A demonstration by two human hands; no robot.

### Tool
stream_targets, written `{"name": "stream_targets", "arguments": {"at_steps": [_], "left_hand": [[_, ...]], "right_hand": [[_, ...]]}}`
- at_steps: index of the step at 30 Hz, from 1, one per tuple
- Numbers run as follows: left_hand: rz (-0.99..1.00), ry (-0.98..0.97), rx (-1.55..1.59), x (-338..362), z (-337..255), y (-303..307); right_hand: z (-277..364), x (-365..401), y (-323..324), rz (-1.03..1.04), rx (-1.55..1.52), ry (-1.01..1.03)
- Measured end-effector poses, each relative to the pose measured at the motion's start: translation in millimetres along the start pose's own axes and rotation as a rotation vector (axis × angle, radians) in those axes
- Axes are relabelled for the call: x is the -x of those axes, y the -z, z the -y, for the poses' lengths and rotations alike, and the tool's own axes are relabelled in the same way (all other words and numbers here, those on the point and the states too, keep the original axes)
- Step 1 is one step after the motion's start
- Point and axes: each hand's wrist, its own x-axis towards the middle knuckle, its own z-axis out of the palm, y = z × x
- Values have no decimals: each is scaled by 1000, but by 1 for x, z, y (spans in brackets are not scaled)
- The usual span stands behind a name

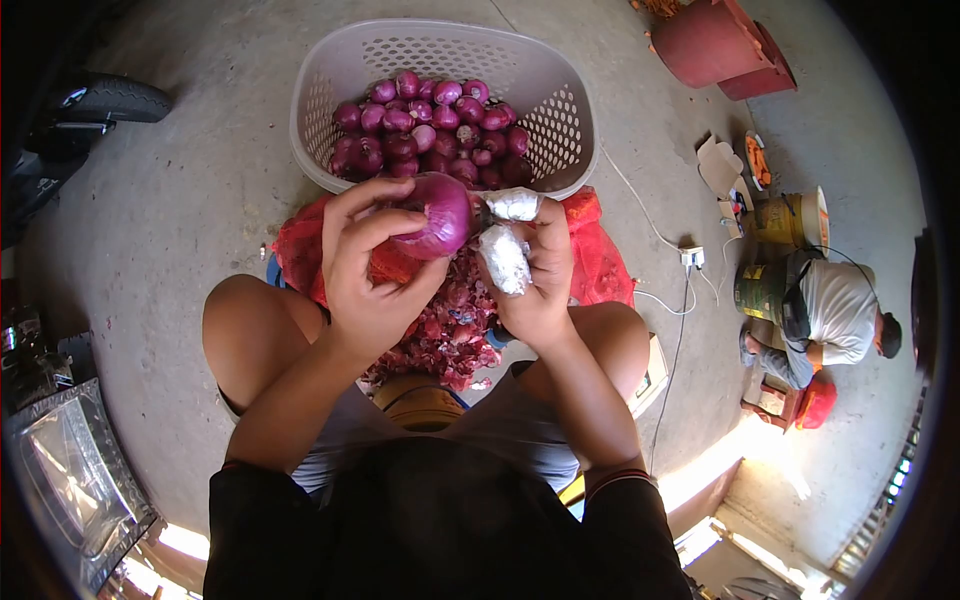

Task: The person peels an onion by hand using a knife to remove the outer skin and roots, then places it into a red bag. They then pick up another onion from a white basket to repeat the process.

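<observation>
My left hand (365, 270) is closed around a large, shiny red onion (442, 215), held up in front of the basket. Close on its right is my right hand (540, 275), whose thumb and forefinger are wrapped in silvery foil or tape (505, 262). Those fingers are bent toward the onion, with a small dark thing between them that I cannot make out. Under both hands lies a heap of red onion skins (435, 335) between my knees. Beyond them stands a grey plastic basket (310, 90) with many red onions (425, 135) in it.
Red mesh sacking (600, 260) lies beside the skins. A white power strip (692, 257) with cables is on the floor at right. Farther right, another person (840, 310) sits bent forward near buckets (790, 220). Red tubs (705, 45) stand at upper right, a tyre (120, 100) at left.
</observation>
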Motion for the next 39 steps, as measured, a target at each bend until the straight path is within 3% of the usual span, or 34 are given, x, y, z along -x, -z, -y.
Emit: {"name": "stream_targets", "arguments": {"at_steps": [9,15,21,24,27,36,39], "left_hand": [[-103,-10,100,-3,2,-4],[-65,119,362,-8,1,-3],[4,390,612,-8,0,1],[32,723,824,-12,-8,9],[-4,842,944,-15,-8,9],[52,868,915,-12,-7,6],[61,852,888,-11,-9,5]], "right_hand": [[-4,2,8,-41,-84,-66],[-1,3,14,171,165,97],[2,-1,15,235,334,162],[7,7,27,259,428,-41],[4,3,32,244,457,47],[5,-2,34,320,655,125],[7,1,31,303,632,58]]}}
